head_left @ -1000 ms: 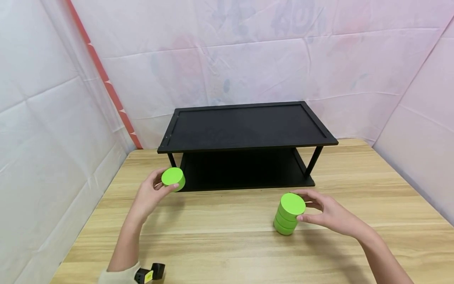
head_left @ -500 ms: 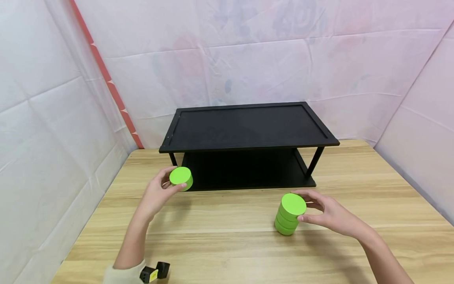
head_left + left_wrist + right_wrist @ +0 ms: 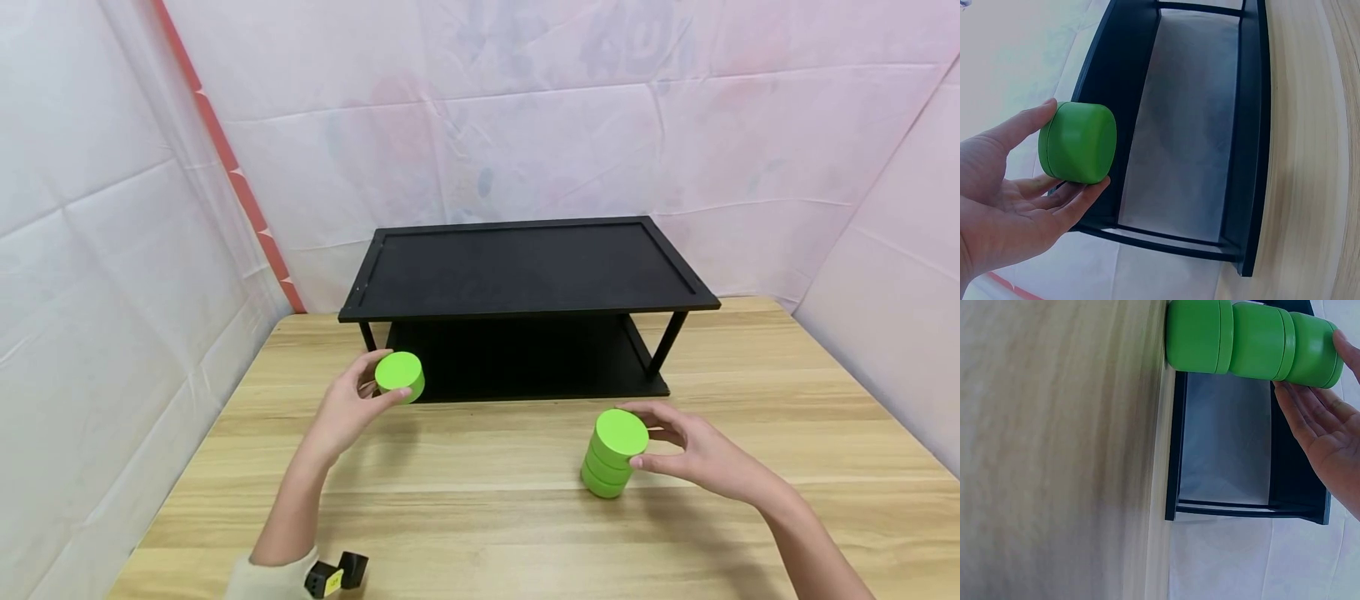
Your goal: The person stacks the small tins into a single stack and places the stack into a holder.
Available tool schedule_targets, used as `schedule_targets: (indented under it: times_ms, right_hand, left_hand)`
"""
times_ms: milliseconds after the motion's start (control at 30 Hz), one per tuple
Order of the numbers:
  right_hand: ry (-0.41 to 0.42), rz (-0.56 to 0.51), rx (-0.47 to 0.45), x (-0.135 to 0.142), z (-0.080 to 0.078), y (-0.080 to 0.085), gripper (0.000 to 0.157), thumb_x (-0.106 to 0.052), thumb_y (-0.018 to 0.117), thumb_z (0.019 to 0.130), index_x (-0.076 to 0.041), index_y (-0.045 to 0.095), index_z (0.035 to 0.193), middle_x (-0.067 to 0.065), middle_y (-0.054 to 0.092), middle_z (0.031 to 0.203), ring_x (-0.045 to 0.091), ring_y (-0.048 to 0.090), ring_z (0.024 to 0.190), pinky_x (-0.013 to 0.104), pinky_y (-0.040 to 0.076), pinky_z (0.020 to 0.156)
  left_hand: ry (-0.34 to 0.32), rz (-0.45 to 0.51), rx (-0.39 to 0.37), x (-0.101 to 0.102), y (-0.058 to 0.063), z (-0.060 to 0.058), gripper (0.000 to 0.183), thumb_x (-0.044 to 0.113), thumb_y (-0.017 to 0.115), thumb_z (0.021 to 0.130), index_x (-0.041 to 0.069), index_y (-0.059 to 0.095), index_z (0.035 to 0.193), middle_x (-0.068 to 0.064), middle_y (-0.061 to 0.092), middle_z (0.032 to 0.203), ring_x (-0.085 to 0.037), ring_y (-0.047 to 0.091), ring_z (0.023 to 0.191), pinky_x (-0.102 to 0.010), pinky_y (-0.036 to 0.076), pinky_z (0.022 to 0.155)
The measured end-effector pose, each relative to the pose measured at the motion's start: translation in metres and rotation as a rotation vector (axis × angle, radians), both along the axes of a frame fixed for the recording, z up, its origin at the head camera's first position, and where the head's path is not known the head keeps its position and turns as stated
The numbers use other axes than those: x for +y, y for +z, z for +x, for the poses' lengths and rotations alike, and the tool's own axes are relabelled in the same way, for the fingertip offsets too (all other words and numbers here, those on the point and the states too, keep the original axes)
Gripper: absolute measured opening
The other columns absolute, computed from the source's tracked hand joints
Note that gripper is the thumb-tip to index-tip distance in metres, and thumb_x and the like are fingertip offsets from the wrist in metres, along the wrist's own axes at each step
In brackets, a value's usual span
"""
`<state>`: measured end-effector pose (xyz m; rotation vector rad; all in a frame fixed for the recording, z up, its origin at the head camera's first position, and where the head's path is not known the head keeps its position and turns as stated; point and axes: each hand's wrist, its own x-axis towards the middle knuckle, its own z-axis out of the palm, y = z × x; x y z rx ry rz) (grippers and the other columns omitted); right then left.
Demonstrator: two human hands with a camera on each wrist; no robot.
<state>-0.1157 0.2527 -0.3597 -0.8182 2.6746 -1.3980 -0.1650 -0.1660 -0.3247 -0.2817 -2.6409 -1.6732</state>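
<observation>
My left hand [image 3: 347,414] grips a small round green tin [image 3: 399,372] between thumb and fingers, in the air before the left front corner of the black two-tier shelf [image 3: 517,267]. A lid seam shows on this tin [image 3: 1085,144] in the left wrist view. On the wooden table, three matching tins stand in a stack [image 3: 609,458], leaning slightly in the head view. My right hand [image 3: 701,450] holds the top tin [image 3: 1315,350] of that stack from the right, thumb on one side and fingers on the other.
The wooden table [image 3: 480,533] stretches out around the shelf. White printed sheeting [image 3: 487,108] hangs behind it and along both sides, with a red strip [image 3: 232,167] at the back left. A small black device [image 3: 333,577] sits at my left sleeve.
My left hand has moved to the right with its tin, along the shelf's front. The right hand and the stack stay in place.
</observation>
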Motion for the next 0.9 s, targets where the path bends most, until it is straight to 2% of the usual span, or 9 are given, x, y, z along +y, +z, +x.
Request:
schedule_targets:
  times_ms: [367, 900]
  right_hand:
    - [0.01, -0.008, -0.004, 0.0, 0.0, 0.0, 0.052, -0.016, 0.073, 0.08, -0.012, 0.05, 0.126, -0.002, 0.055, 0.119, 0.019, 0.056, 0.103, 0.02, 0.044, 0.087]
    - [0.006, -0.005, 0.0, -0.001, -0.001, -0.001, 0.054, -0.017, 0.074, 0.079, -0.01, 0.05, 0.127, -0.002, 0.055, 0.12, 0.018, 0.056, 0.103, 0.021, 0.045, 0.086]
  left_hand:
    - [-0.023, -0.002, 0.004, 0.009, -0.003, -0.001, 0.065, 0.021, 0.074, 0.08, 0.004, 0.042, 0.134, -0.015, 0.049, 0.124, -0.026, 0.044, 0.118, -0.041, 0.032, 0.102]
    - [-0.056, 0.013, 0.029, 0.021, 0.003, 0.001, 0.063, 0.022, 0.075, 0.079, 0.006, 0.045, 0.132, -0.013, 0.052, 0.121, -0.024, 0.048, 0.113, -0.037, 0.036, 0.099]
